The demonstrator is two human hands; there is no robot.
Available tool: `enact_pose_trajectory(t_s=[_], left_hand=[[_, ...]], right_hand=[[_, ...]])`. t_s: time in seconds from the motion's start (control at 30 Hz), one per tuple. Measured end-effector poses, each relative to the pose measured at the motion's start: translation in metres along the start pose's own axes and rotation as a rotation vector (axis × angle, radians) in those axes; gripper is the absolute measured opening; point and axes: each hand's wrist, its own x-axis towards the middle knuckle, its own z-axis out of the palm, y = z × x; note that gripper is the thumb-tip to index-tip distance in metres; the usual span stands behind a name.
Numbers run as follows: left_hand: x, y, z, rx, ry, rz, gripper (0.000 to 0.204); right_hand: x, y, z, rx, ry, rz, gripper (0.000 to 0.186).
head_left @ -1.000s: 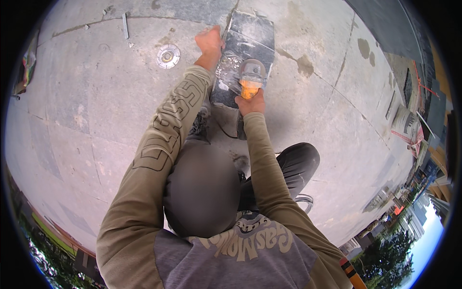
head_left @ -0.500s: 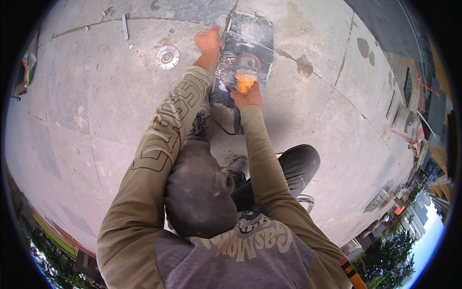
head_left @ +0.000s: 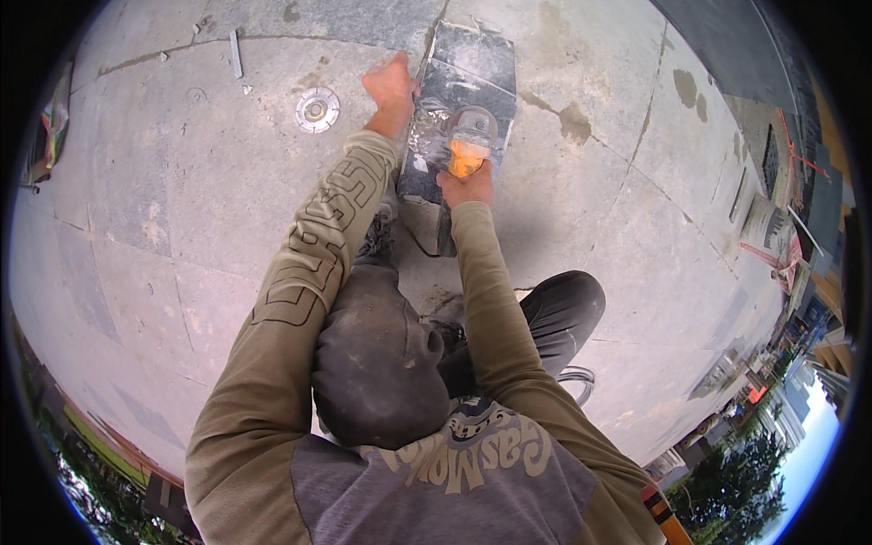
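My right hand [head_left: 466, 185] is wrapped round an orange angle grinder [head_left: 468, 158], its grey guard away from me. The grinder sits over the right part of a dark, dusty slab [head_left: 470, 56] on the ground. Beyond the slab's left edge, my left hand [head_left: 390, 84] is closed with its knuckles up. What its fingers hold, if anything, is hidden. Whitish debris and a shiny, broken-looking patch [head_left: 423, 138] show between the two hands. To the left of my left hand, a round segmented cutting disc [head_left: 317, 110] lies flat.
Concrete paving [head_left: 245, 182] surrounds the slab. A thin grey strip [head_left: 236, 54] lies at the far left. My bent legs [head_left: 381, 354] are close below the slab, and a coiled cable [head_left: 579, 381] is by my right knee. A printed sack [head_left: 765, 227] stands far right.
My right hand has tilted the grinder slightly and shifted its head a little to the right and nearer. My left hand has moved very slightly left and stays closed.
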Motion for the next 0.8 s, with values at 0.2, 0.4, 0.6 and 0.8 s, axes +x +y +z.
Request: enact_pose_trajectory(t_s=[0.2, 0.4, 0.6, 0.8], left_hand=[[0.004, -0.001, -0.01, 0.007, 0.026, 0.001, 0.017], [0.002, -0.002, -0.009, -0.061, 0.035, -0.051, 0.018], [-0.005, 0.003, -0.018, -0.103, 0.086, -0.077, 0.019], [-0.006, 0.002, -0.021, -0.135, 0.086, -0.077, 0.018]], right_hand=[[-0.01, -0.019, -0.003, -0.074, -0.005, 0.011, 0.072], [0.001, -0.005, -0.001, -0.047, 0.052, -0.066, 0.075], [-0.016, -0.025, -0.007, -0.127, 0.005, -0.07, 0.074], [-0.013, -0.023, -0.009, -0.053, 0.01, -0.008, 0.074]])
